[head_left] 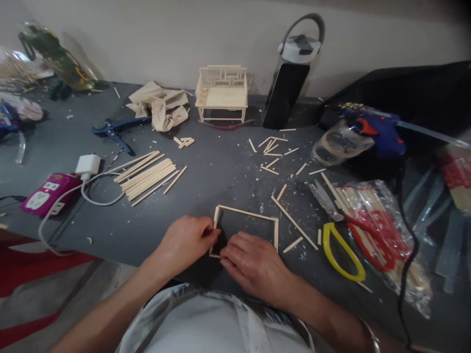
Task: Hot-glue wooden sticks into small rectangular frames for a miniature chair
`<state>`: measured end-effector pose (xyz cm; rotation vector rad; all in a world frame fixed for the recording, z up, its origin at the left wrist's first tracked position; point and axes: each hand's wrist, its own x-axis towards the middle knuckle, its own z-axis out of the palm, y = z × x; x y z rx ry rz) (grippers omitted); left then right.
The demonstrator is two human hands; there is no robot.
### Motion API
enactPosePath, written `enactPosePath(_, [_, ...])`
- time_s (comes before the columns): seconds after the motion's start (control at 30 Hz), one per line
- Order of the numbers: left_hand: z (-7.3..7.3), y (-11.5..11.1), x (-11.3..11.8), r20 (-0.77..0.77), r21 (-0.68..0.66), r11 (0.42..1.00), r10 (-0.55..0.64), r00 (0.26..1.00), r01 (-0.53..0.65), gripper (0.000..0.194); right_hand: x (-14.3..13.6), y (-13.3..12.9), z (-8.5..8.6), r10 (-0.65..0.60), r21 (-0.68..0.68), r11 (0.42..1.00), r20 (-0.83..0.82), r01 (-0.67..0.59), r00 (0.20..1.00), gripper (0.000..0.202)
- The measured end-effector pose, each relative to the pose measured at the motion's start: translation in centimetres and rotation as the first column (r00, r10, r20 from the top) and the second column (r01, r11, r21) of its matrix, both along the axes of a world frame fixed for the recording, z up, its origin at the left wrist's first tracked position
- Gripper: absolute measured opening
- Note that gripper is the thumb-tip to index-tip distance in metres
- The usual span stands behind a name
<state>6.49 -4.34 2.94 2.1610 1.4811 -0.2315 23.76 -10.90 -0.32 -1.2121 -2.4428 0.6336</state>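
A rectangular frame of thin wooden sticks [247, 212] lies at the front edge of the grey table. My left hand [189, 240] pinches the frame's left side between thumb and fingers. Over the front side is my right hand [253, 257], its fingers curled down on the stick near the front left corner and covering most of that side. Right of the frame lie a long loose stick [294, 223] and a few short pieces. A row of cut sticks [149, 179] is spread out to the left.
A miniature wooden bench [222, 95] stands at the back, beside a phone [286, 95] leaning on a bottle [301, 46]. Scissors [344, 250], packaged sticks [382, 230] and a glue gun [382, 130] are at right. Blue cutters [116, 128], crumpled paper [162, 105] and a purple power strip [51, 193] are at left.
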Motion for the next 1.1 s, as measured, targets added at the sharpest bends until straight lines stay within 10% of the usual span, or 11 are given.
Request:
enactPosePath(0.3, [0.8, 0.9, -0.2, 0.458, 0.043, 0.975, 0.174, 0.872, -0.217, 0.031, 0.0, -0.1, 0.3, -0.001, -0.031, 1.000, -0.036, 0.000, 0.999, 0.015])
enactPosePath(0.57, [1.0, 1.7, 3.2, 0.729, 0.063, 0.976, 0.098, 0.678, -0.208, 0.029, 0.9, 2.2, 2.3, -0.540, -0.365, 0.828, -0.316, 0.425, 0.780, 0.016])
enactPosePath(1.1, [-1.4, 3.4, 3.1, 0.838, 0.109, 0.989, -0.038, 0.545, -0.098, 0.024, 1.4, 3.9, 1.4, -0.472, -0.255, 0.881, -0.405, 0.399, 0.783, 0.023])
